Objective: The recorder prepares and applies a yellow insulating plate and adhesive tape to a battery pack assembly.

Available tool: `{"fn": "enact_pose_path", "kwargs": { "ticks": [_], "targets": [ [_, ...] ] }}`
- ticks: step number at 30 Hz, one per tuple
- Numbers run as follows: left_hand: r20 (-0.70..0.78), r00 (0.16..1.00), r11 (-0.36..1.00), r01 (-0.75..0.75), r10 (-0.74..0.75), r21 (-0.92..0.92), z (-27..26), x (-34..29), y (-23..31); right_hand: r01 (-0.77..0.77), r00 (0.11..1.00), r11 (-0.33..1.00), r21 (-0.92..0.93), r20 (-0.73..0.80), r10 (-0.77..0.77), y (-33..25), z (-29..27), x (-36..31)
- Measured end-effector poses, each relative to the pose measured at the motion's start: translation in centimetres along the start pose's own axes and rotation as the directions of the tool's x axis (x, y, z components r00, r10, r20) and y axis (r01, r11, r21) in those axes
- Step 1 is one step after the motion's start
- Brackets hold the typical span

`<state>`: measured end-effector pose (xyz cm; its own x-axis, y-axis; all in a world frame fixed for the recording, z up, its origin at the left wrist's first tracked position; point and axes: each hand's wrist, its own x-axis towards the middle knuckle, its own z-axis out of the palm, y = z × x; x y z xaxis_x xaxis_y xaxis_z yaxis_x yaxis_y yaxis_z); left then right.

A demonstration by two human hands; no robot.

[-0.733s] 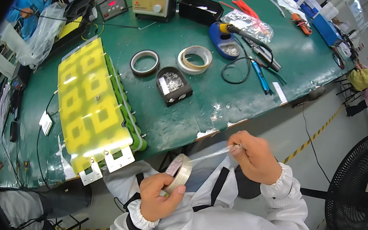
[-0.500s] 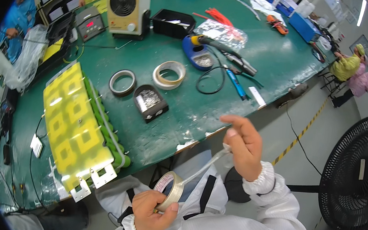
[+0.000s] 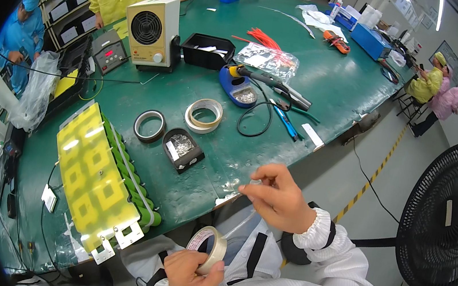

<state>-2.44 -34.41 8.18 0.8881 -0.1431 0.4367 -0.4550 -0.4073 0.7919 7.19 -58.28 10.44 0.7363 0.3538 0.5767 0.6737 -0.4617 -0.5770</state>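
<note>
Open table edge [image 3: 205, 195] ahead, battery pack [image 3: 100, 175] left

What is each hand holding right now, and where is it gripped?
The left hand grips a tape roll by its outer rim. The right hand pinches the pulled-out clear tape end between its fingertips.

One view only here, worn on the head and looking steeply down over the person's own chest and white sleeves, which enter from the lower edge. It faces forward across the broad green work table [image 3: 328, 92], whose straight edge bows toward the dark round fisheye rim. The hands sit close under the lens; the cream box-shaped fan unit [image 3: 152, 31] and the people in coloured coats along the far side lie well off, small, near the top.
</note>
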Motion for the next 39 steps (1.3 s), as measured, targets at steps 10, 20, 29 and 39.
{"fn": "enact_pose_path", "kwargs": {
  "ticks": [10,20,29,39],
  "targets": [
    [0.045,0.994,0.979,-0.104,0.098,0.175,0.6,-0.6,-0.7,0.334,0.873,0.831,-0.444,0.477,-0.096,-2.6,-0.6,-0.3],
    [0.471,0.775,0.772,0.579,-0.421,-0.261,1.2,-0.8,-0.7,-0.077,0.955,0.991,0.113,0.294,0.041,-0.9,-0.6,0.4],
    [0.671,0.578,0.447,0.807,-0.465,-0.386,1.1,0.2,-2.2,-0.172,0.862,0.942,0.290,0.507,0.001,1.5,-1.5,3.6],
    [0.549,0.577,0.275,0.798,-0.605,-0.536,3.5,0.5,-4.5,0.037,0.796,0.996,0.085,0.599,-0.081,3.5,1.8,6.5]
  ]
}}
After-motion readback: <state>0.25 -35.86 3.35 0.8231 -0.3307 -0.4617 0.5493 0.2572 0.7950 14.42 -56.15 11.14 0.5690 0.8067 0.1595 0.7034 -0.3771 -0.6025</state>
